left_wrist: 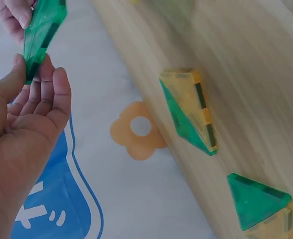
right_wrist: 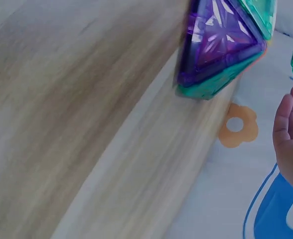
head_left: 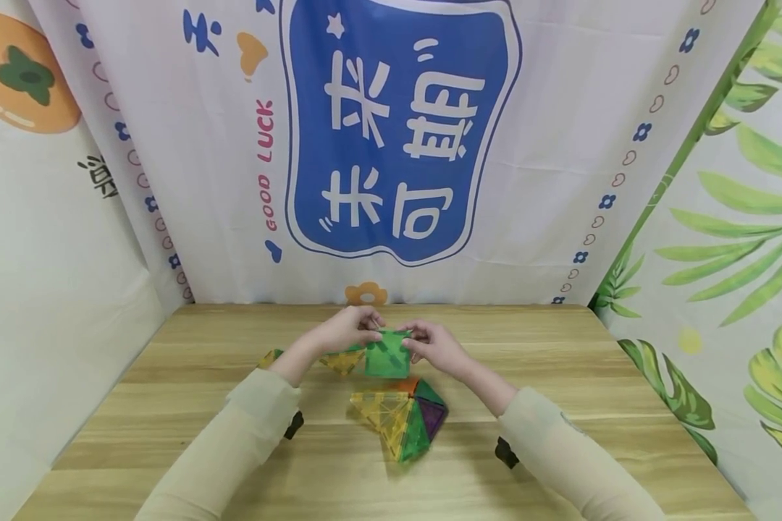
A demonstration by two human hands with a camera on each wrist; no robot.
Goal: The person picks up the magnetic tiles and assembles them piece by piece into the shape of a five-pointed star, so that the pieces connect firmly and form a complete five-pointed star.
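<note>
A translucent green square magnetic tile [head_left: 388,354] is held up above the table between both hands. My left hand [head_left: 347,331] pinches its left side between thumb and fingers, and my right hand [head_left: 438,349] grips its right side. In the left wrist view the green tile [left_wrist: 43,35] appears nearly edge-on, the left thumb against its lower end. Only part of the right hand [right_wrist: 292,137] shows in the right wrist view. Just nearer than the hands sits a joined build of magnetic tiles [head_left: 399,420], with yellow, green, purple and orange pieces.
Behind the left hand lies a yellow-and-green tile pair [head_left: 342,361]; a second yellow-and-green pair [head_left: 271,357] lies farther left. The wooden table [head_left: 534,340] ends at a hanging printed cloth [head_left: 234,278]. Dark wrist pieces [head_left: 506,453] show beneath the sleeves.
</note>
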